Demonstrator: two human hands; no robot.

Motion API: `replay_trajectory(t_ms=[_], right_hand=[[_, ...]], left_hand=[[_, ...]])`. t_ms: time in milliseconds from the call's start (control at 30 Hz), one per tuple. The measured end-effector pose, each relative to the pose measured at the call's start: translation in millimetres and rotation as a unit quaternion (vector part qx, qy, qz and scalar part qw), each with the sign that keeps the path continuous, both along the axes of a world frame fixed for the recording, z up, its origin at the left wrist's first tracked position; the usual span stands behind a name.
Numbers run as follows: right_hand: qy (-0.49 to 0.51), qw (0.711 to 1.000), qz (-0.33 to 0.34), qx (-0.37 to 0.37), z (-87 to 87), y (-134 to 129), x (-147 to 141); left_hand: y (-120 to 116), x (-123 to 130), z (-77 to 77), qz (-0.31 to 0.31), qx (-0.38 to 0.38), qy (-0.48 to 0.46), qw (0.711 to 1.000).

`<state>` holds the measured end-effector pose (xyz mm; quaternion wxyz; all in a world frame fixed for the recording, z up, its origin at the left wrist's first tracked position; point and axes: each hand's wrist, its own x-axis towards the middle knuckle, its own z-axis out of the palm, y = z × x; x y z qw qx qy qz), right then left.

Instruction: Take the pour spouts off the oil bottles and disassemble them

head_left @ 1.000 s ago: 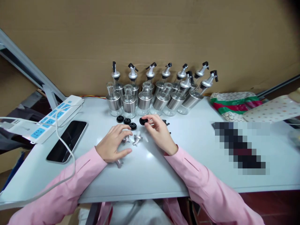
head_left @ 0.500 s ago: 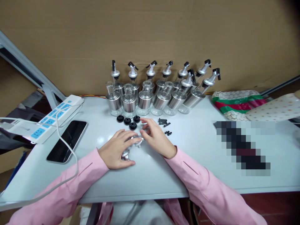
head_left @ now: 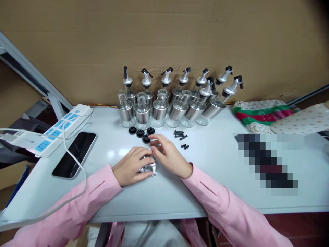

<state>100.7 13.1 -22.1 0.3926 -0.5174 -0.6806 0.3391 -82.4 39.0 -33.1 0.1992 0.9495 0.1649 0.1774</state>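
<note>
My left hand point(head_left: 133, 165) lies palm down over silver metal spout parts point(head_left: 152, 167), its fingers spread over them and partly hiding them. Right beside these parts, my right hand point(head_left: 171, 156) has its fingers apart, with nothing visible held in it. Its fingertips are close to a black round stopper point(head_left: 146, 138), one of several. Small black rods point(head_left: 179, 134) and tiny black pieces point(head_left: 185, 146) lie to the right of the stoppers. Behind stand glass bottles with metal sleeves point(head_left: 142, 115), open at the neck in the front row; others carry silver spouts point(head_left: 146, 81).
On the left are a white power strip point(head_left: 63, 127), a cable point(head_left: 74, 157) and a black phone point(head_left: 74, 155). A patterned cloth bag point(head_left: 259, 115) lies at the back right. A cardboard wall point(head_left: 164, 34) rises behind the bottles.
My left hand has shifted slightly right, and the silver parts now sit gathered closer together, nearer the table's front. My right hand has moved a little left and down.
</note>
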Motion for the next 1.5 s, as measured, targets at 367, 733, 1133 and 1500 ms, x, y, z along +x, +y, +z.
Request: replay_trajectory(t_ms=[367, 733, 1133, 1500], right_hand=[[-0.053, 0.998, -0.009, -0.037, -10.4, 10.2, 8.0], [0.029, 0.998, 0.039, -0.047, -15.4, 10.8, 3.9], [-0.040, 0.996, -0.047, -0.070, -1.9, 7.0, 0.9], [-0.041, 0.999, -0.023, -0.011, 1.0, 7.6, 2.1]], left_hand=[[36.8, -10.1, -11.4, 0.322, -0.149, -0.147, 0.923], [42.2, -8.4, -7.5, 0.275, -0.128, -0.070, 0.950], [38.3, -8.2, -6.4, 0.233, -0.158, -0.073, 0.957], [36.5, -7.7, -8.0, 0.253, -0.176, -0.088, 0.947]])
